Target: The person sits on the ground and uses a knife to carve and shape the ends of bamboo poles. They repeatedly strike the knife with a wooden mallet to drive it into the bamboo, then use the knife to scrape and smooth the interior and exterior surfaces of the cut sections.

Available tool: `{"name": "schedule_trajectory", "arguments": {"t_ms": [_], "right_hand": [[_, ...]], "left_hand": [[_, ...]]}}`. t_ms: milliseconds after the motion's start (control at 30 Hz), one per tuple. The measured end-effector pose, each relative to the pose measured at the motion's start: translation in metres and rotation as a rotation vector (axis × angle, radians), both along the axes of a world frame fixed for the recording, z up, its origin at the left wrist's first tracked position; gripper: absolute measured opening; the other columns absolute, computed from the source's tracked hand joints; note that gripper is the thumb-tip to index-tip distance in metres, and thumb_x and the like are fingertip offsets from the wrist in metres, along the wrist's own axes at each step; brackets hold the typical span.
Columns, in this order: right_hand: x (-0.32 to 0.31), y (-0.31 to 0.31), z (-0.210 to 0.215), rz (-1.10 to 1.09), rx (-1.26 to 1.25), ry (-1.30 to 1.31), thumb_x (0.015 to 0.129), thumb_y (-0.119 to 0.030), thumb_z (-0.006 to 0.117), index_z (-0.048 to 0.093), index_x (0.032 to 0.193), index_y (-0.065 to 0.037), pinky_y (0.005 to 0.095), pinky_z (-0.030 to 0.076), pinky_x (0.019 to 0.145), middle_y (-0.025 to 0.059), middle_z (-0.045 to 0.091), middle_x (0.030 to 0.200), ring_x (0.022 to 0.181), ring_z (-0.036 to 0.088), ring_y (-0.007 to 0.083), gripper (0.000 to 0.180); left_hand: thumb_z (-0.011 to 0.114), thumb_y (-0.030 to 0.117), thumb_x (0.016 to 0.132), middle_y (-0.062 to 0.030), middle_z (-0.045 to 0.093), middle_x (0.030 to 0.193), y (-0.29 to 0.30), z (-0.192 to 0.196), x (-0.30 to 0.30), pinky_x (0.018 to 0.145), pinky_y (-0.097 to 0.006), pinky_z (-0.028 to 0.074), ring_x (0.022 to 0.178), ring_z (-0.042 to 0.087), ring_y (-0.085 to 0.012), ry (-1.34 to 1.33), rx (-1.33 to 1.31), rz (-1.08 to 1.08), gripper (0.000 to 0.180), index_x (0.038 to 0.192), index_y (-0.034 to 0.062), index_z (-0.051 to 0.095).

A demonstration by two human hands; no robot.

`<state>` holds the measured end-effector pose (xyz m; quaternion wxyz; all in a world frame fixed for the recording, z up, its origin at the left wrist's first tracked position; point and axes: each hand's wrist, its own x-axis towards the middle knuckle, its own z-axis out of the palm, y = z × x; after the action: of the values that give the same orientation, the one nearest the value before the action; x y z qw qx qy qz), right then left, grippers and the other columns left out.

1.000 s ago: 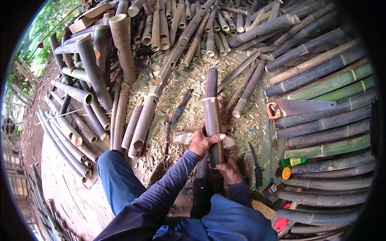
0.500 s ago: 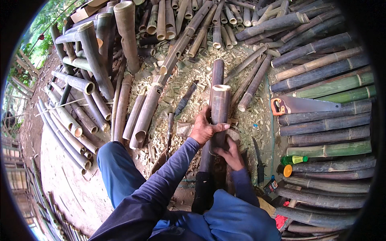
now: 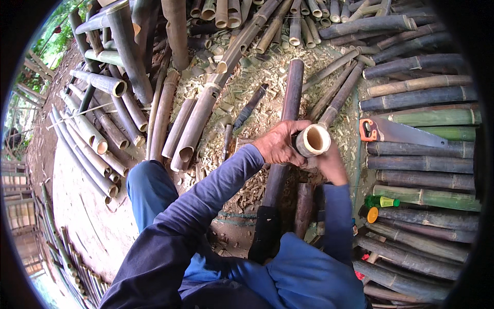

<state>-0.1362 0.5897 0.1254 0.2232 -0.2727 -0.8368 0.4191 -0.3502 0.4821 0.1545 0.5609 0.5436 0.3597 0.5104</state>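
A short bamboo section (image 3: 313,140) is held upright close below the camera, its hollow pale cut end facing up. The left hand (image 3: 280,143) is wrapped around its left side in a firm grip, while the right hand (image 3: 331,164) is closed on it from the lower right, its fingers partly hidden behind the tube. Beneath the piece, a long dark bamboo pole (image 3: 286,134) lies on the ground, which is strewn with wood chips (image 3: 257,77), and the person's blue-trousered knee (image 3: 149,180) is bent just to the left. A handsaw with an orange handle (image 3: 393,131) rests on stacked bamboo poles (image 3: 422,98) to the right, well apart from the hands, and a green bottle with a yellow cap (image 3: 382,201) lies among those poles. Slipping is judged the main risk: the tube is smooth and round, so a loosened grip could let it drop onto the pole or the leg. The cut rim may also carry splinters, so the fingers curled against its edge could be nicked.
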Motion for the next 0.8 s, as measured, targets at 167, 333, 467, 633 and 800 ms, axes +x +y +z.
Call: {"name": "schedule_trajectory", "arguments": {"t_ms": [167, 333, 467, 633, 800], "right_hand": [[-0.022, -0.023, 0.2, -0.131, 0.641, 0.078, 0.104, -0.029, 0.052, 0.062, 0.139, -0.006, 0.0466, 0.029, 0.123, 0.0176, 0.057, 0.148, 0.142, 0.048, 0.0348, 0.043], [-0.081, -0.057, 0.129, 0.048, 0.698, -0.497, 0.107, -0.041, 0.043, 0.062, 0.14, -0.007, 0.0538, 0.016, 0.126, 0.0141, 0.054, 0.151, 0.145, 0.041, 0.0419, 0.051], [-0.068, -0.046, 0.145, 0.044, 0.773, -0.446, 0.108, -0.044, 0.038, 0.064, 0.138, -0.009, 0.0585, 0.014, 0.125, 0.0103, 0.053, 0.153, 0.148, 0.038, 0.0398, 0.053], [-0.057, -0.072, 0.224, -0.163, 1.0, -0.329, 0.11, -0.044, 0.03, 0.064, 0.138, -0.008, 0.0516, 0.018, 0.126, 0.0105, 0.055, 0.152, 0.149, 0.038, 0.0328, 0.057], [-0.082, -0.064, 0.13, -0.049, 0.812, -0.489, 0.11, -0.041, 0.037, 0.064, 0.136, -0.004, 0.0435, 0.031, 0.117, 0.0137, 0.061, 0.141, 0.137, 0.049, 0.028, 0.052]], "left_hand": [[0.075, -0.011, 0.081, -0.0037, 0.07, 0.117, -0.003, 0.001, 0.002, 0.081, -0.028, 0.063, 0.102, 0.07, -0.0165, -0.511, -0.435, -0.164, 0.059, 0.135, 0.0068, 0.059], [0.089, 0.008, 0.074, -0.0149, 0.057, 0.142, 0.0, -0.029, 0.012, 0.109, -0.042, 0.048, 0.133, 0.054, -0.0326, 0.31, 0.231, 0.08, 0.081, 0.146, 0.0087, 0.051], [0.098, 0.024, 0.067, -0.0232, 0.047, 0.154, -0.007, 0.019, 0.001, 0.116, -0.046, 0.044, 0.141, 0.048, -0.035, -0.003, -0.133, -0.005, 0.105, 0.154, 0.007, 0.042], [0.078, 0.028, 0.079, -0.0164, 0.06, 0.141, -0.053, -0.01, -0.111, 0.108, -0.042, 0.049, 0.124, 0.059, -0.0258, -0.059, -0.269, 0.603, 0.082, 0.151, 0.0042, 0.048], [0.065, 0.004, 0.083, -0.0113, 0.068, 0.124, -0.041, -0.033, -0.091, 0.094, -0.031, 0.053, 0.107, 0.065, -0.0184, -0.141, -0.307, 0.654, 0.054, 0.136, -0.0013, 0.06]]}}
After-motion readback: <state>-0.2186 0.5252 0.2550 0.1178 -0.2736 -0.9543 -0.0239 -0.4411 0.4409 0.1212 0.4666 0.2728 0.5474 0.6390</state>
